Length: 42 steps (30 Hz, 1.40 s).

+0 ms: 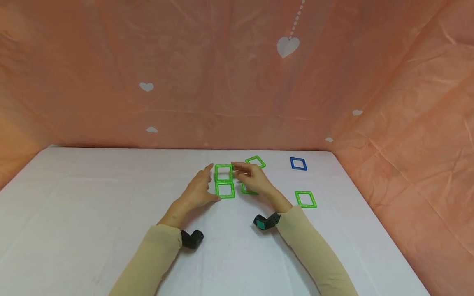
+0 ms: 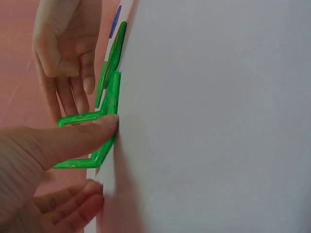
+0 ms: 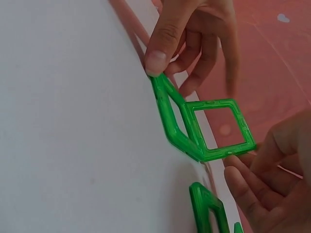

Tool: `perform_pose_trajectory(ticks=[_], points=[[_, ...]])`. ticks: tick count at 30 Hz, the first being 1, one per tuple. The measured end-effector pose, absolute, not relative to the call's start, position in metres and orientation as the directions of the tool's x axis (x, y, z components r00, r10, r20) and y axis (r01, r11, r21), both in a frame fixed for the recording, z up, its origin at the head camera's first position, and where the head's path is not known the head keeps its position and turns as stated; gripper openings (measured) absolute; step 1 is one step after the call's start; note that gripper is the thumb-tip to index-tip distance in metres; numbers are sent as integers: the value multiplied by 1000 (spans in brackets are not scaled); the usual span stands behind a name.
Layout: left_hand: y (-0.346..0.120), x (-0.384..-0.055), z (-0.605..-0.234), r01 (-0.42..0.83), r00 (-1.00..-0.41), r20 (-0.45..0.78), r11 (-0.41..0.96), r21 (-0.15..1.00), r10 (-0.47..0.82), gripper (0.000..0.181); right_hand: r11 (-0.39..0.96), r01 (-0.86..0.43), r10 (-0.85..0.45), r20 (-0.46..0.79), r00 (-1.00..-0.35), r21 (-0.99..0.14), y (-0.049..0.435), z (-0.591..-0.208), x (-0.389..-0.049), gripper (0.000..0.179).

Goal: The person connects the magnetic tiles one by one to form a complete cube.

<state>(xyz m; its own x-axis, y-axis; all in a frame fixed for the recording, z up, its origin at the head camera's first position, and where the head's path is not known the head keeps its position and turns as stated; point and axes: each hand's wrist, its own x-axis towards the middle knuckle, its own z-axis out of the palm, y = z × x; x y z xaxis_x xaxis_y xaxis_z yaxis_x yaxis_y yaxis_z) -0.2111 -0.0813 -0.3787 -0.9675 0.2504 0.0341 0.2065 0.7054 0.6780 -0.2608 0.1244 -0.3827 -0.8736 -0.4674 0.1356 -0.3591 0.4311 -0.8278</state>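
Observation:
Two green square frame tiles meet edge to edge on the table. The nearer green tile (image 1: pixel 233 190) lies flat, and the farther green tile (image 3: pixel 249 137) stands tilted up from its far edge. My left hand (image 1: pixel 196 191) is at their left, its thumb pressing the flat tile's near edge and its other fingers extended beside the pair. On the right, my right hand (image 1: pixel 255 179) touches the raised tile near its outer corner with extended fingertips. Under that hand, another green tile (image 1: pixel 249 192) is partly hidden.
A further green tile (image 1: pixel 262 160) lies behind my right hand. Farther right are a blue square tile (image 1: pixel 298 169) and one more green tile (image 1: pixel 306 206). A white cloth covers the table (image 1: pixel 92 205), and a pink curtain (image 1: pixel 203 82) hangs behind it.

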Motion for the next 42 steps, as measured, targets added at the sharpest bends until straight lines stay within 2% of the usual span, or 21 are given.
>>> perform_pose_trajectory(ticks=[2,5,10,20,27,32,35,38,42], points=[[-81,-213,-379,227,-961,43,688,690,274,105,419,-368,-482,140,-865,-830,125,-384,-261,44],[-81,-214,-381,255,-952,62,666,701,299,109,403,-387,-495,158,-854,-830,125,-385,-262,45],[-83,-216,-383,268,-945,62,648,713,323,110,370,-411,-517,183,-836,-833,127,-386,-261,46],[-87,-220,-386,313,-927,83,631,710,366,102,389,-444,-545,186,-817,-807,133,-384,-260,48],[-86,-220,-385,309,-929,77,642,702,363,102,478,-418,-487,163,-858,-773,145,-385,-259,47],[-86,-219,-384,312,-926,77,637,705,369,101,539,-394,-472,121,-873,-744,152,-384,-258,53],[-87,-219,-383,329,-920,93,621,712,380,101,585,-417,-490,107,-865,-696,157,-384,-257,59],[-87,-219,-384,339,-916,105,609,717,386,101,634,-488,-533,119,-838,-600,161,-384,-256,65],[-87,-220,-384,333,-917,100,603,725,386,100,677,-546,-563,131,-816,-494,165,-383,-255,64]])
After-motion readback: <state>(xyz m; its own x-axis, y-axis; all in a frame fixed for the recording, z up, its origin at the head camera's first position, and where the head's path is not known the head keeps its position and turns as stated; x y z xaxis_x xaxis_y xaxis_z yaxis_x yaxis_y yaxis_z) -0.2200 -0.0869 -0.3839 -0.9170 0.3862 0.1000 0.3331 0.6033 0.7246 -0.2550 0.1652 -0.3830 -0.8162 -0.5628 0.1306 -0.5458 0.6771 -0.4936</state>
